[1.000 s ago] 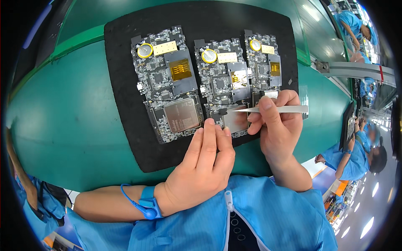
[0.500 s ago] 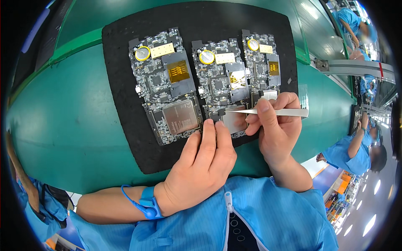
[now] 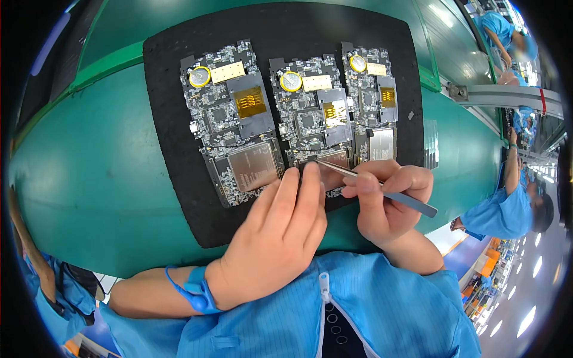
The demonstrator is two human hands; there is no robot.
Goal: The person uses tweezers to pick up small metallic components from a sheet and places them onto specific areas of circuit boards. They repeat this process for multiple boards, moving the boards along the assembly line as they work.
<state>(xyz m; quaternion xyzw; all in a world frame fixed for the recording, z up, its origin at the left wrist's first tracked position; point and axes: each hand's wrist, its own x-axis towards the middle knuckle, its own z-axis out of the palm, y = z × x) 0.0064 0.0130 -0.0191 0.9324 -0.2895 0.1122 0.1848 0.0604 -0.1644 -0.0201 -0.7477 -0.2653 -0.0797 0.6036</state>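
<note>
Three circuit boards lie side by side: a left board (image 3: 218, 113), a middle board (image 3: 307, 122) and a right board (image 3: 371, 95). Each carries a round, yellow-rimmed coin cell and a silver metal plate. My left hand (image 3: 271, 221) rests with fingers stretched over the near left part of the middle board, covering some of it. Its index fingertip touches or nearly touches a small black piece (image 3: 312, 159) there. Metal tweezers (image 3: 412, 203) are pinched in my right hand (image 3: 388, 200), slanting so their tips reach that black piece. Whether the tips grip it, I cannot tell.
Beneath the boards is a black mat (image 3: 170, 143) on a green table (image 3: 89, 185). A clear plastic piece (image 3: 431, 143) lies by the mat's right edge. A blue wrist strap (image 3: 200, 292) circles my left wrist. Co-workers in blue sit at the far right, beyond a metal rail (image 3: 507, 98).
My right hand has come nearer and slightly left, tipping the tweezers from nearly level to a slant. My left hand has shifted a little left, its index finger reaching to the black piece.
</note>
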